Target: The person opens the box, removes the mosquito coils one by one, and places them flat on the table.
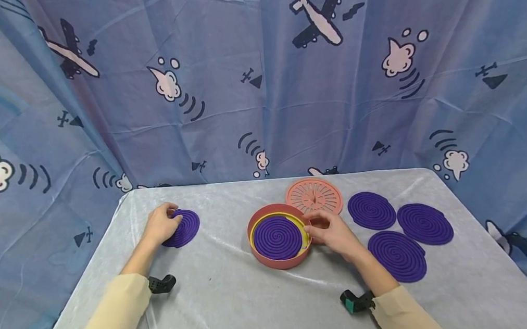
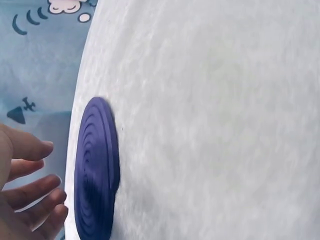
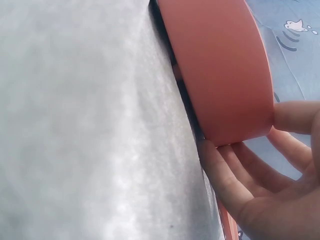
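Observation:
At the table's left, my left hand (image 1: 161,225) hovers over or beside a purple mosquito coil (image 1: 188,228), with loosely bent, spread fingers. In the left wrist view those fingertips stand apart from the coil (image 2: 95,175), which lies flat. My right hand (image 1: 332,231) holds the right side of a round coral mosquito coil box (image 1: 272,262), thumb at the rim. The right wrist view has the fingers against the outer wall of the box (image 3: 225,70). Inside the box, a purple coil (image 1: 277,237) lies on a yellow lining (image 1: 305,238).
Behind the box lies a slotted coral lid (image 1: 312,183) with a small upright prong. To the right lie three more purple coils: one at the back (image 1: 371,210), one far right (image 1: 425,223), one nearer (image 1: 396,256). A blue printed curtain (image 1: 219,85) hangs behind the white-covered table (image 1: 239,313).

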{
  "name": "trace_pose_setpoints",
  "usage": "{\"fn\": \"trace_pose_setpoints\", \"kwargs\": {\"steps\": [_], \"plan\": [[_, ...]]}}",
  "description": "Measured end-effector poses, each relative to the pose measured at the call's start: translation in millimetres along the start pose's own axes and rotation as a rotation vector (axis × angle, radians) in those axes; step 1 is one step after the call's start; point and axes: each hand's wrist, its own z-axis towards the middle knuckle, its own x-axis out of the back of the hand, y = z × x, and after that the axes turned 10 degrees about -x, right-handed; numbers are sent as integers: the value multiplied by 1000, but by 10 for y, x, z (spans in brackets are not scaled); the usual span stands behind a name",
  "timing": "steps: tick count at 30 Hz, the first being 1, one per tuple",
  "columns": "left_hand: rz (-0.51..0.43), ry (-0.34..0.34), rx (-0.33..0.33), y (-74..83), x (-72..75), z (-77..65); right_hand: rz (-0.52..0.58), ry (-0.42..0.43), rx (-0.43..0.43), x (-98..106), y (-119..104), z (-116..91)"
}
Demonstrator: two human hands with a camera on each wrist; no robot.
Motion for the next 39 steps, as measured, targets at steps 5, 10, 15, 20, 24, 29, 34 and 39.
{"fn": "trace_pose_setpoints", "kwargs": {"steps": [5,10,15,20,24,29,34,39], "plan": [[-3,5,-44,71,-89,29,-6,6,-2,-4,-6,-3],[-26,-5,-72,195,-175,39,10,4,-11,-8,7,3],[-23,-9,-94,301,-257,19,24,-10,-4,-11,-3,-13],[-39,-5,-134,410,-342,-4,17,-4,-11,-13,-5,-13],[-41,-12,-177,513,-408,-17,8,10,-15,-12,-8,-11],[-32,-34,-228,643,-479,-25,-3,17,-13,-6,-5,-7],[-34,-38,-273,768,-549,-35,9,10,-22,-8,-8,-13],[-63,-49,-311,891,-614,-51,14,2,-16,-6,-24,-25]]}}
